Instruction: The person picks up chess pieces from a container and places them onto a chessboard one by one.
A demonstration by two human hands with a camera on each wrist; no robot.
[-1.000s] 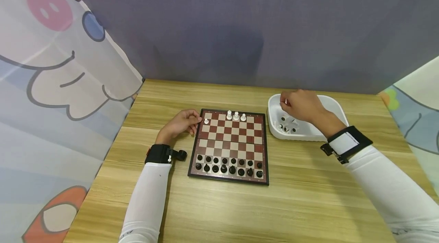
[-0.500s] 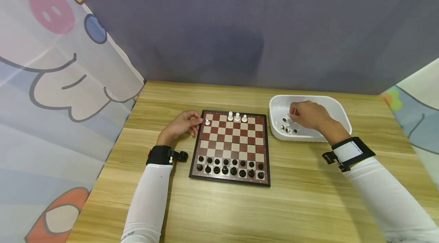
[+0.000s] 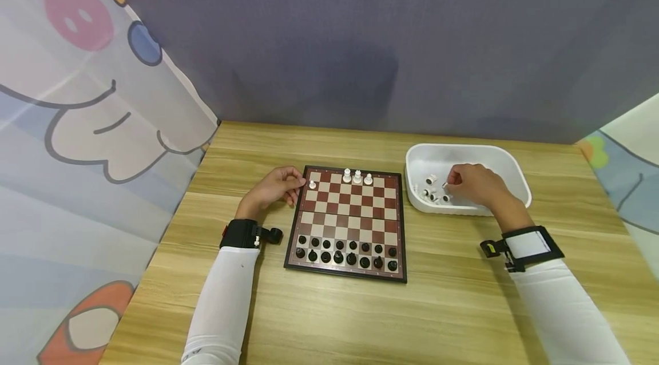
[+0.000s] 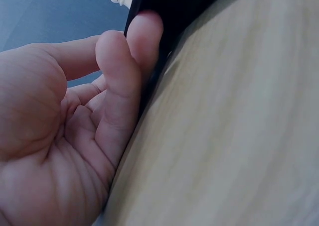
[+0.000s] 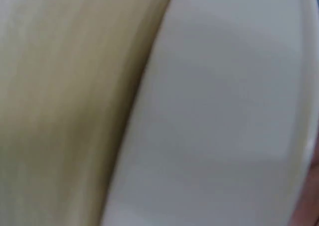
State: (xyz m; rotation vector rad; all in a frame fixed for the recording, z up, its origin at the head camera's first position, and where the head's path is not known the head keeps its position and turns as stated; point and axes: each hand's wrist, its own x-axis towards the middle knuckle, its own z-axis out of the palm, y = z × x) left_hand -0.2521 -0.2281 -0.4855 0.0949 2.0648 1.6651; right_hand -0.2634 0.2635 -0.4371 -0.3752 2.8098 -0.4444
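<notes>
In the head view, a chessboard (image 3: 350, 205) lies on the wooden table, with black pieces (image 3: 338, 256) in two near rows. Several white pieces (image 3: 357, 177) stand along its far side. My left hand (image 3: 275, 187) rests at the board's left edge, its fingertips (image 4: 144, 32) touching the dark side in the left wrist view. My right hand (image 3: 479, 185) is inside the white tray (image 3: 465, 150), thumb and finger pinching a small white chess piece (image 3: 445, 185). That piece's kind is mostly hidden by the fingers. Loose white pieces (image 3: 431, 180) lie beside these fingertips.
A grey partition (image 3: 329, 56) rises behind the table (image 3: 329, 313). Cartoon-printed cloth hangs at both sides. The tray's wall (image 5: 199, 111) fills much of the right wrist view and hides most of the hand there.
My right hand has moved lower and to the right within the tray, with the small white chess piece at its fingertips. My left hand stays at the board's edge.
</notes>
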